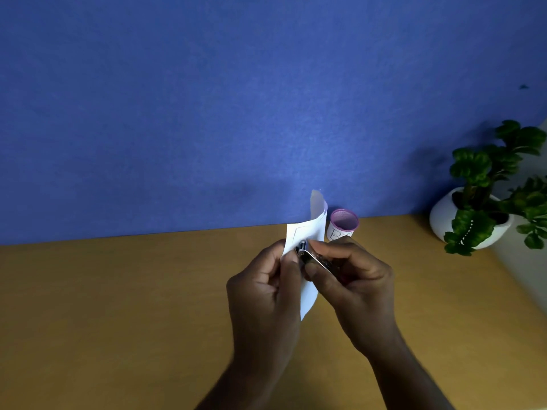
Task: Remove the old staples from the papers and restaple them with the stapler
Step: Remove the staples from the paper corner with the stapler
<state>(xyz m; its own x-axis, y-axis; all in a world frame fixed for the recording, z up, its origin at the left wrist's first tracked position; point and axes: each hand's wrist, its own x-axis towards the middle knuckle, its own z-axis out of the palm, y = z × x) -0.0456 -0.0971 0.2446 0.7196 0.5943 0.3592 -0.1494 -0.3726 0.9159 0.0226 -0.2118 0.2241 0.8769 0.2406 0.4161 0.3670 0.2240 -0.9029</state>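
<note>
Above the wooden desk (118,306), my left hand (263,291) pinches a small stack of white papers (309,232) near its left edge, holding it upright with the top curling backward. My right hand (355,279) grips a small metal stapler (315,258), its silver body angled up to the left. The stapler's dark front end sits against the papers close to my left thumb. Any staple in the papers is too small to see.
A small pink mesh cup (343,224) with a white label stands on the desk just behind the papers. A green plant in a round white pot (470,220) sits at the right. A blue partition wall (236,113) rises along the desk's far edge.
</note>
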